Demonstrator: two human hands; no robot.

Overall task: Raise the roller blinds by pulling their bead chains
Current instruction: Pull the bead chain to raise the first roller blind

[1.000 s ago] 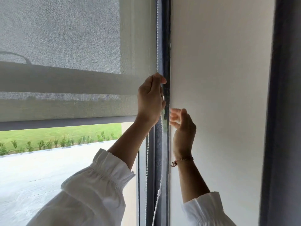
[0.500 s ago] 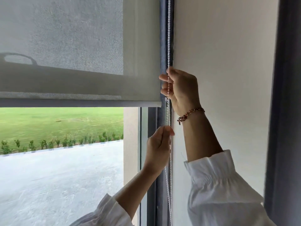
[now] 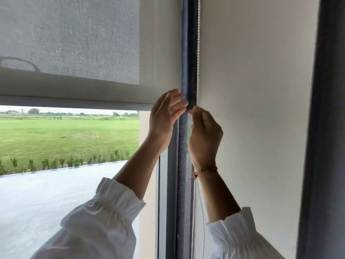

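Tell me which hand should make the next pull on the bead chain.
Right, probably. The right hand is already closed around the bead chain, which runs taut above its fingertips. The left hand is open, fingers spread beside the dark window frame, gripping nothing, so it would need to regrasp first.

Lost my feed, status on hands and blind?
Right hand shut on chain. Left hand open, off chain. Blind partly raised. Nothing blocking.

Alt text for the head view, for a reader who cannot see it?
A person's right hand pinches a white bead chain beside a half-raised grey roller blind; the left hand is open beside it. Lawn shows through the window below.
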